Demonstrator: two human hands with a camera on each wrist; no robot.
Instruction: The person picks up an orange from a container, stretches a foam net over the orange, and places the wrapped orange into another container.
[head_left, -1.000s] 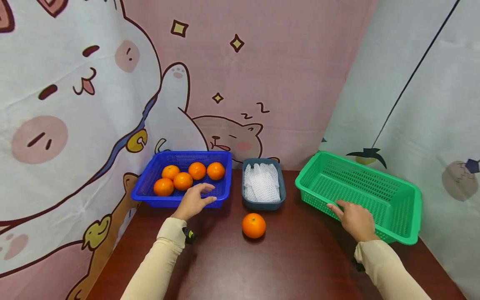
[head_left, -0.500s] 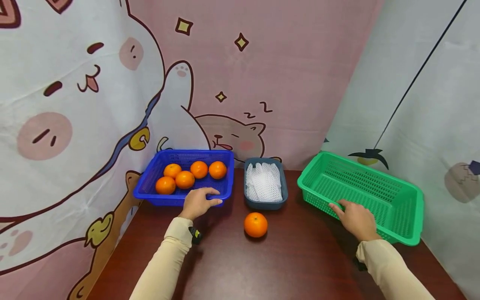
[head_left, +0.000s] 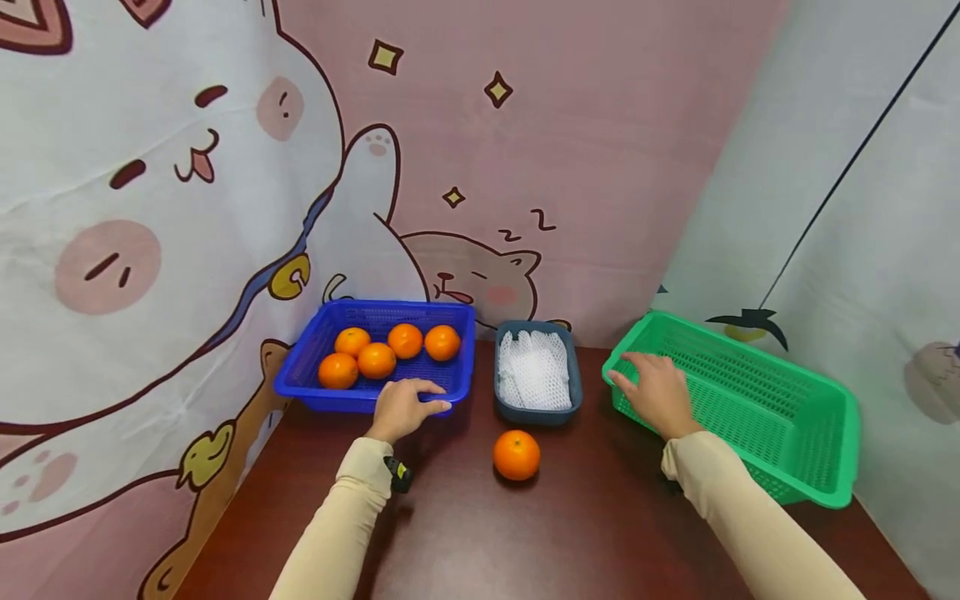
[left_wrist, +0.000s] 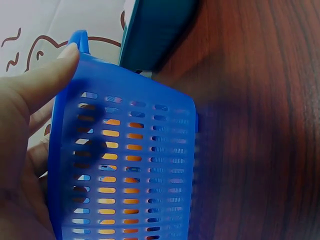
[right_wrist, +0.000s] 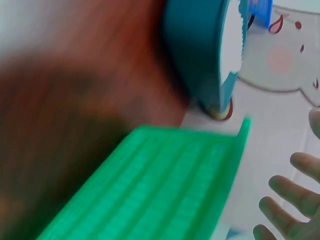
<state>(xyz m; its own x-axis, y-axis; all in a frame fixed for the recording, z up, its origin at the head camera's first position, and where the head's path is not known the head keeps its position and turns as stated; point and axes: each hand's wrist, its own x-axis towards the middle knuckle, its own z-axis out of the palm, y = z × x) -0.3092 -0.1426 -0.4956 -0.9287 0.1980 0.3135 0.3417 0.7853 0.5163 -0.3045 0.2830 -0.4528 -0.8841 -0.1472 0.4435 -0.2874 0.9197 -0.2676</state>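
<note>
My left hand (head_left: 405, 408) is at the front rim of the blue basket (head_left: 375, 404), near its right corner. In the left wrist view the thumb (left_wrist: 52, 75) lies along the rim; the other fingers are partly hidden behind it. Several oranges (head_left: 377, 360) lie inside this basket. My right hand (head_left: 662, 393) is over the left end of the green basket (head_left: 810, 492), and its spread fingers hold nothing in the right wrist view. A single orange (head_left: 516, 455) sits on the table between the hands.
A dark blue-grey tray (head_left: 537, 414) with white foam netting (head_left: 534, 371) stands between the two baskets, behind the single orange. A printed cloth (head_left: 585, 167) hangs behind and at both sides of the brown table (head_left: 525, 542).
My right hand has moved left and away from me along the green basket. The left hand has shifted slightly right along the blue rim. The head view has turned a little left.
</note>
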